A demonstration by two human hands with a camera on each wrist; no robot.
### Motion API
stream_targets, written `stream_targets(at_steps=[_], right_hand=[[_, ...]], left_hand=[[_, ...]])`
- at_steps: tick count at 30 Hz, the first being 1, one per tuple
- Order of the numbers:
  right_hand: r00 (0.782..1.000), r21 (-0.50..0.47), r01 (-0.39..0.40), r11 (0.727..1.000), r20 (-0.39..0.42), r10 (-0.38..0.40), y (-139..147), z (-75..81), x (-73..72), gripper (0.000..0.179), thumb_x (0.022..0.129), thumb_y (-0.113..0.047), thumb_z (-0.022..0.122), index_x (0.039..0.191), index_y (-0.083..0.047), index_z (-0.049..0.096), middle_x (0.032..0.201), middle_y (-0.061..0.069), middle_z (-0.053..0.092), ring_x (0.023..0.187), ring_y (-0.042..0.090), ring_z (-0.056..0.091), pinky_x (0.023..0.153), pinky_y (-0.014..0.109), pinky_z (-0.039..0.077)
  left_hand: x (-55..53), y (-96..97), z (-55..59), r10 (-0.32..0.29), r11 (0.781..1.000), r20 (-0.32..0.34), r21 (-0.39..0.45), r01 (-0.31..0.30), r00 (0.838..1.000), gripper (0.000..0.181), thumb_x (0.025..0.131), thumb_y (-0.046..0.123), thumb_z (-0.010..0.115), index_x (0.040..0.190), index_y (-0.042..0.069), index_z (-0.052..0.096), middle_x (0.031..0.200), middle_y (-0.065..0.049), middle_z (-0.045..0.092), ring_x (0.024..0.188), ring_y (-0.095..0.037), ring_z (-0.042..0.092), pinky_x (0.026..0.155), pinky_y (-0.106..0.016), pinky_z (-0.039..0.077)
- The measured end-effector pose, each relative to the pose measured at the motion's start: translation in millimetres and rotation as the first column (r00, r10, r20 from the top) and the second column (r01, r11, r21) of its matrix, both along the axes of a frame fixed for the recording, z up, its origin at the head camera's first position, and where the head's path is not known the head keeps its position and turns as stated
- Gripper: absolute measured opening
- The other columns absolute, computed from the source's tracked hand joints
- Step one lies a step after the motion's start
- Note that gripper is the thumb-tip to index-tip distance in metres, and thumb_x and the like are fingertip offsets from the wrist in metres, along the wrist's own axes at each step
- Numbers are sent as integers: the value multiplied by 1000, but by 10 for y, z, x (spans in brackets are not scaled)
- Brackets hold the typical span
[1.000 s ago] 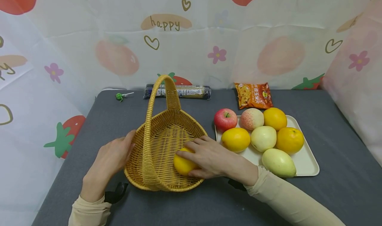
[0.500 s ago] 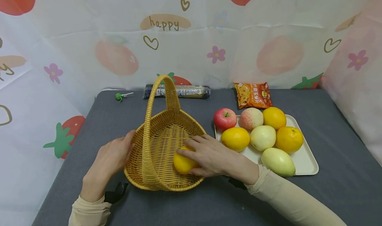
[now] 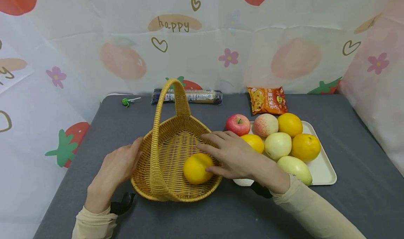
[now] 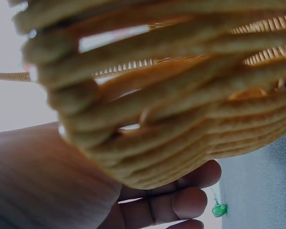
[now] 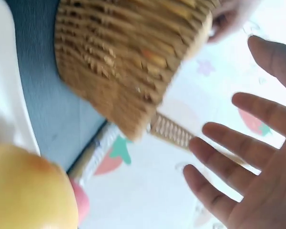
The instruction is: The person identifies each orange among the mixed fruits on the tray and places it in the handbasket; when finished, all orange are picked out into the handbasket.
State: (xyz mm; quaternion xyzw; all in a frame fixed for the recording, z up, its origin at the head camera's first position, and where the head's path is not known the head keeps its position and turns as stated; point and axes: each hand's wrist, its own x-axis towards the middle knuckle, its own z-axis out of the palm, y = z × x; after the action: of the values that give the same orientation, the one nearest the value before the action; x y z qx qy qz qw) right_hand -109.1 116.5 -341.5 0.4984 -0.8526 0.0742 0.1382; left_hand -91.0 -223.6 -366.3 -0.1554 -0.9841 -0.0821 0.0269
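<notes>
Right hand [image 3: 230,154]: fingers spread wide, nothing held. It is placed over the near-right rim of the basket; in the head view the edge of the orange [image 3: 196,169] is overlapped by the thumb, contact can't be told. In the right wrist view a bare palm with well-separated fingers is shown.

Left hand [image 3: 121,163]: laid against the left side of the wicker basket [image 3: 180,137]. In the left wrist view fingers are seen along the outer wall; the thumb is hidden by the weave, so whether the rim is pinched can't be told.

Orange is sat on the basket floor, toward the near-right side. Basket is stood upright on the grey worktop [image 3: 110,123], handle up.

White tray [image 3: 325,168] is placed right of the basket. Loaded on it: peach [image 3: 266,125], two oranges at right, pale round fruit [image 3: 278,146], pale green oval fruit [image 3: 295,169], and a yellow fruit [image 3: 255,142] partly covered by the right hand. Red apple [image 3: 238,124] is set at the tray's far-left corner.

Along the back, a green lollipop [image 3: 126,102], a wrapped roll [image 3: 202,97] and an orange snack packet [image 3: 268,100] are laid out.
</notes>
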Motion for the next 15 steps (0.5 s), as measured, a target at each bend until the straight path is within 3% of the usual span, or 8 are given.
stream_targets(at_steps=[6, 15], right_hand=[[997, -117, 39, 992, -66, -47, 202, 95, -45, 57, 83, -42, 74, 131, -15, 59, 132, 12, 59, 119, 29, 58, 97, 47, 48], [984, -83, 165, 983, -57, -170, 455, 20, -88, 52, 82, -37, 76, 126, -13, 63, 131, 13, 60, 122, 31, 54, 93, 50, 48]], left_hand=[[-3, -5, 0, -4, 1000, 2, 2, 4, 1000, 34, 98, 12, 55, 130, 2, 48, 80, -11, 65, 63, -23, 60, 52, -41, 48], [-5, 7, 1, 1, 1000, 26, 6, -2, 1000, 35, 99, 13, 55, 131, 2, 48, 81, -10, 66, 63, -21, 60, 53, -41, 48]])
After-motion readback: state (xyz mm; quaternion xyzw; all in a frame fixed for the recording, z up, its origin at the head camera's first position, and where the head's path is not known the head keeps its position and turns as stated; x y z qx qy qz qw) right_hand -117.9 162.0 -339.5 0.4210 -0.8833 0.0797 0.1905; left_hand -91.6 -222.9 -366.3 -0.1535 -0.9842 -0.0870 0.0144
